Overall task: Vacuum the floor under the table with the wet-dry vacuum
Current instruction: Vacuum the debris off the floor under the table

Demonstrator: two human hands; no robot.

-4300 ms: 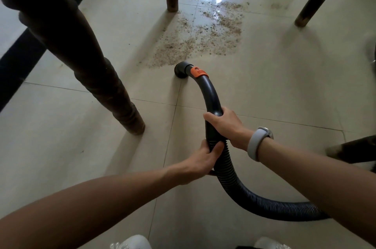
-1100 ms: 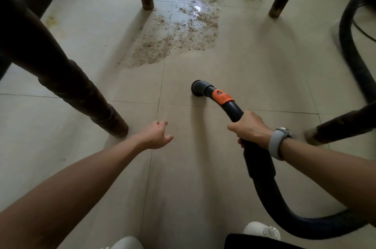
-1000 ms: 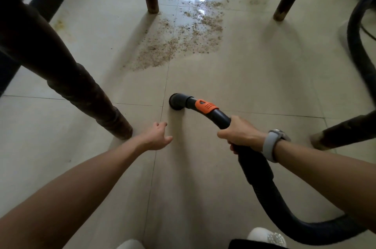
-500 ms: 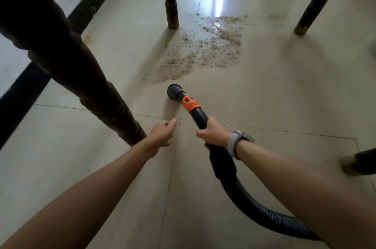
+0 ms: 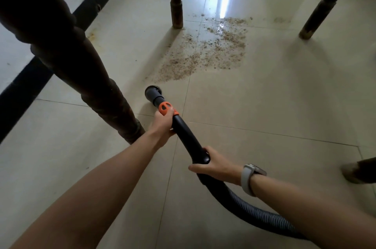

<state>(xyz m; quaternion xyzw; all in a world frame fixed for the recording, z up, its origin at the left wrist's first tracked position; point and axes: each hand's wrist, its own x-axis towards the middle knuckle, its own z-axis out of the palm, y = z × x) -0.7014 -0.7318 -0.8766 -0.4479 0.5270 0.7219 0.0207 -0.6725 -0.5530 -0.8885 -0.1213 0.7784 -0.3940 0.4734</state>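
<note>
Under the table, debris (image 5: 205,53) lies uncollected — nozzle (image 5: 151,92) just short of it. My left hand (image 5: 162,124) and right hand (image 5: 215,164) both grip the hose wand (image 5: 185,133); vacuuming remains.

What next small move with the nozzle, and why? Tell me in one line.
Probably ease the nozzle forward and slightly right into the near edge of the sawdust-like debris. Both the left hand and right hand already hold the wand, the nozzle mouth sits just short of the patch, and the debris looks largely untouched.
</note>
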